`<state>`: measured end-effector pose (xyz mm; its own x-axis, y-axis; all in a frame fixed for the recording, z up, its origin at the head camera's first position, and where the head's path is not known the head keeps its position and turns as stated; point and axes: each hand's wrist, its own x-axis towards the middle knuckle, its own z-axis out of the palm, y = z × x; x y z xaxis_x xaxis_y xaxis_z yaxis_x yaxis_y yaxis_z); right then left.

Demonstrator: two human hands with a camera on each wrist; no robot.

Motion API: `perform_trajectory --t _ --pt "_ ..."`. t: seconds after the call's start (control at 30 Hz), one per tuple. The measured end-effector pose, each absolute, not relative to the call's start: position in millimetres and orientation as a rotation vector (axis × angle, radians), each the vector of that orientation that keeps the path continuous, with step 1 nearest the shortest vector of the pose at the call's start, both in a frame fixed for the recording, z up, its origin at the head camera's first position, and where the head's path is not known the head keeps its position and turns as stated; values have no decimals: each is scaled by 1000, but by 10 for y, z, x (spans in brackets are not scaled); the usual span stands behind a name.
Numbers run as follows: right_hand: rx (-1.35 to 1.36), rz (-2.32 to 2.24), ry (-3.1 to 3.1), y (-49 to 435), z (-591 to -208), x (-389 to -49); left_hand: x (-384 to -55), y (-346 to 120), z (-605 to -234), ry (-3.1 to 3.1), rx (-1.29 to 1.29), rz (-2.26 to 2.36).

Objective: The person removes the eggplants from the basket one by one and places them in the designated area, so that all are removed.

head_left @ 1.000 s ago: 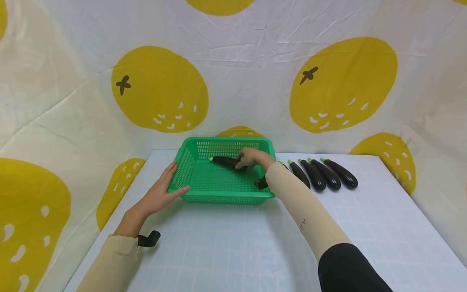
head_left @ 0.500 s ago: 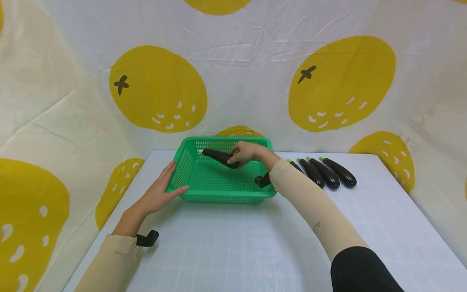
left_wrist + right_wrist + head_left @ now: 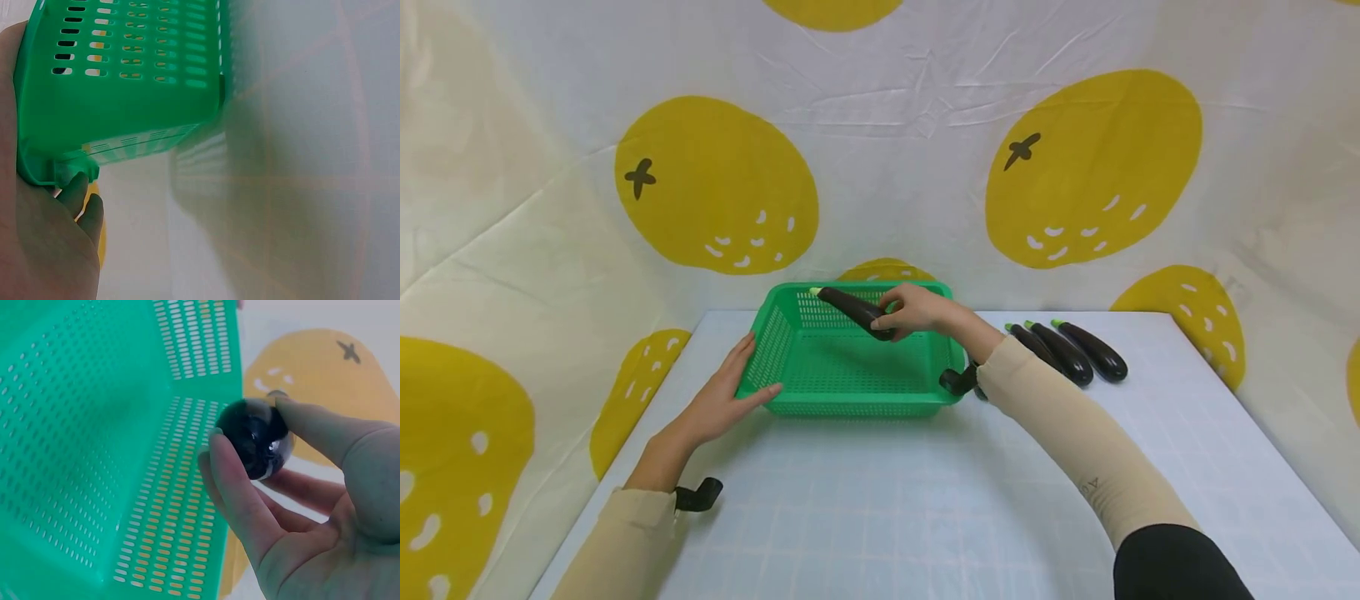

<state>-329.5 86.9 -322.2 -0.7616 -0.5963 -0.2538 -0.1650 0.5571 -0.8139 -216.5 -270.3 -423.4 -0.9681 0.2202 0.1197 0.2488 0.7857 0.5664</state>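
My right hand (image 3: 917, 310) pinches a dark eggplant (image 3: 850, 310) near its rounded end, thumb on one side and fingers on the other. Its pale green stem points up and left, overlapping the back wall of a green plastic basket (image 3: 865, 398). The right wrist view shows the eggplant's shiny round end (image 3: 253, 437) between thumb and fingers, in front of the perforated wall. My left hand (image 3: 718, 404) holds the basket's left end, thumb toward the front rim. In the left wrist view, fingertips (image 3: 92, 215) curl under the rim at a corner.
Several more eggplants (image 3: 1090, 350) lie side by side on the table (image 3: 850, 500), right of the basket; my right sleeve (image 3: 1075, 433) covers part of them. A white cloth with yellow fruit prints (image 3: 722, 183) hangs behind and at both sides.
My right hand has raised the eggplant from low inside the basket to about rim height, stem end tipping upward. The right forearm has shifted rightward. My left hand keeps its hold on the basket.
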Motion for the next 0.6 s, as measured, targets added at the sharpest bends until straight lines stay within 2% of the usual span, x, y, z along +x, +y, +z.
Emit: perform_trajectory --t 0.6 --pt "-597 -1183 2358 1321 -3222 -3065 -2153 -2702 -4249 -2923 -380 -929"
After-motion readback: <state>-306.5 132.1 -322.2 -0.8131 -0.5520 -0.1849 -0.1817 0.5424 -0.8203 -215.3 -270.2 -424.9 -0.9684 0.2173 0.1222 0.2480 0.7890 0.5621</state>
